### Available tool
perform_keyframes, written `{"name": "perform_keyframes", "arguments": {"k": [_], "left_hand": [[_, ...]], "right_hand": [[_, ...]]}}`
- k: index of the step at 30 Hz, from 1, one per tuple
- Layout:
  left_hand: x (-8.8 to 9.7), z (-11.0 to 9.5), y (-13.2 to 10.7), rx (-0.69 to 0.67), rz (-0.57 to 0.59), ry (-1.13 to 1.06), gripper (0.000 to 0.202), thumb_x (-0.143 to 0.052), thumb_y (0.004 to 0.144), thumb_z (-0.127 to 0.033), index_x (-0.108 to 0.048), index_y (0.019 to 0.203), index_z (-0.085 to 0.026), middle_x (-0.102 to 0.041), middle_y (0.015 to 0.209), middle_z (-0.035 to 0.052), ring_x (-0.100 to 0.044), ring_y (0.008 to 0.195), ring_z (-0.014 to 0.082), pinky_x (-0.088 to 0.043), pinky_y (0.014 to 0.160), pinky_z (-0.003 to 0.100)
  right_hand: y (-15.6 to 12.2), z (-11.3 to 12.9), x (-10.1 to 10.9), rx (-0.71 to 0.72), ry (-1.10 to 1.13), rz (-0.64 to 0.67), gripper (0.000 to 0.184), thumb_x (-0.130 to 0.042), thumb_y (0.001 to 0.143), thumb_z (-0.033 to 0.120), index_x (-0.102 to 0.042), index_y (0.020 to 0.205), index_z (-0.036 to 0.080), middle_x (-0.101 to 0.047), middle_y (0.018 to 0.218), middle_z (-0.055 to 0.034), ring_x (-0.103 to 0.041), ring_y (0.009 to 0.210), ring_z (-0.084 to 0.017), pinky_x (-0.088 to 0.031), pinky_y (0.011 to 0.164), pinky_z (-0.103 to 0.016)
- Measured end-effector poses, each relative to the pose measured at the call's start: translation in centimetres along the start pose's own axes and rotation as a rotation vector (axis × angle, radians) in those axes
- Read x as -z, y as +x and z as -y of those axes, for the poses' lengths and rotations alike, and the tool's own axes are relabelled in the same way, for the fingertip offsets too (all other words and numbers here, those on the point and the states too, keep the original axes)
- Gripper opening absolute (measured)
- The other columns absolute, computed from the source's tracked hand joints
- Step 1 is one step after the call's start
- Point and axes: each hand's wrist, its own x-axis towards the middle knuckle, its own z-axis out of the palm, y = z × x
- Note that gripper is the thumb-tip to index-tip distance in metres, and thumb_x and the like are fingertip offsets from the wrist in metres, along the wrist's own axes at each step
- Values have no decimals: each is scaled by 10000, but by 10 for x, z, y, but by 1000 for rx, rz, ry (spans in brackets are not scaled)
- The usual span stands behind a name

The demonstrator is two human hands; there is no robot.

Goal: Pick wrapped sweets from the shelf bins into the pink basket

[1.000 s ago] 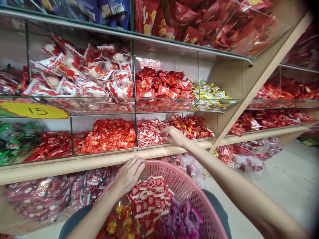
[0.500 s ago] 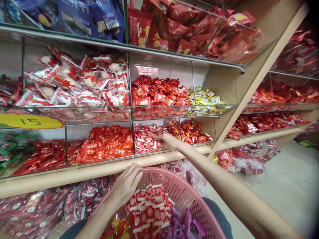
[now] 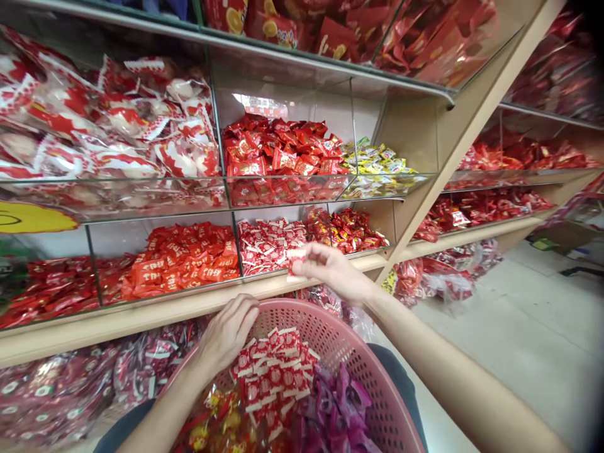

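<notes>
Between the thumb and fingers of my right hand (image 3: 333,272) is a small red-and-white wrapped candy (image 3: 297,264), held in front of the lowest shelf. Behind it lies a bin of matching red-and-white candies (image 3: 268,242). My left hand (image 3: 229,333) rests with its fingers over the far rim of a pink plastic basket (image 3: 325,324), closed on that rim. Inside the basket are a pile of red-and-white candies (image 3: 274,377), purple-wrapped pieces (image 3: 333,406) and yellow-and-red wrapped pieces (image 3: 219,418).
Orange-red packets (image 3: 189,258) fill the bin left of the candies. A wooden shelf edge (image 3: 141,318) runs above the basket, and a slanted wooden post (image 3: 472,138) stands to the right. Plastic bags of goods (image 3: 443,277) lie below. Tiled floor (image 3: 500,340) shows at right.
My right hand has pulled back out of the candy bin toward the basket, with one candy in its fingers. My left hand stays on the rim. The view has shifted slightly.
</notes>
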Motion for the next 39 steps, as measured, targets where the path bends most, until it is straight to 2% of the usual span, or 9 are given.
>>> {"name": "perform_keyframes", "arguments": {"k": [2, 5, 8, 12, 18, 24, 28, 32, 39], "left_hand": [[0, 0, 0, 3, 8, 2, 236, -312, 968, -321, -520, 1036, -235, -577, 1042, 30, -552, 993, 182, -419, 895, 320], [0, -1, 0, 10, 13, 11, 240, -310, 967, -325, -522, 1037, -236, -573, 1044, 28, -551, 990, 181, -421, 891, 316], [0, -1, 0, 8, 15, 20, 242, -304, 969, -326, -519, 1035, -237, -569, 1045, 29, -547, 996, 181, -419, 894, 316], [0, -1, -1, 1, 14, 19, 245, -297, 971, -331, -512, 1036, -235, -568, 1047, 36, -542, 994, 184, -418, 892, 321], [0, -1, 1, -24, 1, 13, 243, -304, 967, -318, -520, 1036, -230, -574, 1037, 41, -544, 984, 189, -422, 884, 327], [1, -3, 0, -18, 6, 11, 240, -308, 969, -307, -523, 1030, -222, -573, 1030, 31, -543, 985, 182, -411, 889, 318], [1, -3, 0, -18, 6, 21, 240, -305, 972, -301, -525, 1031, -223, -572, 1039, 32, -538, 995, 182, -409, 889, 319], [0, -2, -1, -17, 0, 13, 240, -312, 969, -300, -531, 1031, -224, -580, 1029, 33, -544, 982, 180, -417, 885, 321], [1, -2, -1, -12, -5, -5, 240, -327, 963, -304, -543, 1030, -224, -584, 1034, 41, -545, 980, 185, -426, 888, 328]], "right_hand": [[-25, -13, -12, -159, 101, 61, 316, -752, 657, 391, -588, 806, 166, -609, 754, 16, -536, 688, -108, -409, 682, -263], [-50, -49, -26, -320, 122, 94, 354, -771, 627, 409, -584, 800, 163, -547, 651, 51, -473, 597, -88, -360, 594, -236], [-61, -86, -33, -377, -5, 49, 298, -750, 655, 339, -577, 842, 182, -429, 572, 89, -370, 517, -75, -282, 507, -220], [-66, -112, -35, -359, -140, 57, 259, -662, 692, 147, -553, 923, 191, -438, 636, 76, -386, 548, -83, -324, 529, -219], [-67, -103, -47, -292, -563, 165, 198, -607, 706, 90, -614, 879, 187, -546, 669, 49, -468, 588, -104, -364, 546, -209], [-65, -95, -80, -156, -744, 369, 171, -589, 735, 100, -654, 876, 172, -686, 937, -44, -610, 868, -174, -439, 751, -240], [-64, -98, -101, -157, -899, 501, 200, -568, 744, 87, -642, 923, 136, -688, 969, -97, -626, 883, -199, -456, 727, -250], [-64, -106, -112, -81, -1111, 594, 261, -535, 768, 78, -609, 1016, 113, -678, 1006, -122, -644, 843, -204, -489, 671, -271], [-69, -116, -121, 136, -1328, 594, 252, -575, 751, 81, -602, 1001, 84, -666, 932, -128, -624, 879, -244, -536, 722, -340]]}}
